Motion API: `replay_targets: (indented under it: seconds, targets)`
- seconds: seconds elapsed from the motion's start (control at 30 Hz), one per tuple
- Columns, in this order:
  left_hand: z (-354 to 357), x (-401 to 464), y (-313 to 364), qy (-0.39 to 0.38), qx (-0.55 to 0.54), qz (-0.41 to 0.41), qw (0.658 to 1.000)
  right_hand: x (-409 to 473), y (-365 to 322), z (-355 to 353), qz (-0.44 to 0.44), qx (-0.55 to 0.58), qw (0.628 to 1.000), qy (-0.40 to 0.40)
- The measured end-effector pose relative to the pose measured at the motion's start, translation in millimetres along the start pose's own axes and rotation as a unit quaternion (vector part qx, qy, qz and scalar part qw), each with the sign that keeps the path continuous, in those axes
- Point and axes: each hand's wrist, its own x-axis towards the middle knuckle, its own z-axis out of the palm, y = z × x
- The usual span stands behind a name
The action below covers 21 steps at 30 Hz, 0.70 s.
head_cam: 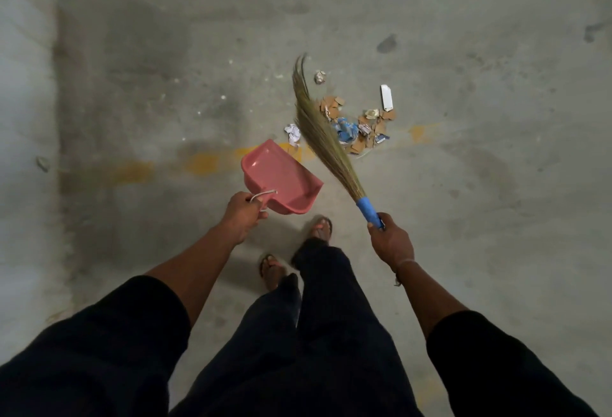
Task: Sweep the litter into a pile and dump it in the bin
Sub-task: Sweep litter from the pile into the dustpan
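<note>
Litter (356, 125) lies loosely heaped on the concrete floor (463, 201) at one o'clock from my feet: brown card scraps, a blue wrapper, and a white strip at its two o'clock edge. My right hand (390, 241) has its grip closed around the blue handle of the grass broom (323, 138), bristles angled toward eleven o'clock. My left hand (243, 218) grips the pink dustpan (281, 178) by its handle, just left of the broom.
</note>
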Motion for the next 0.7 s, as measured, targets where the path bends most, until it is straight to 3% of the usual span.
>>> replay_targets:
  seconds: [0.4, 0.7]
  targets:
    - [-15, 192, 75, -0.005, 0.078, -0.017, 0.997, 168, -79, 75, 0.041, -0.035, 0.997, -0.046]
    - [-19, 338, 81, -0.018, 0.188, -0.013, 0.982, 259, -111, 166, 0.105, -0.088, 0.987, -0.09]
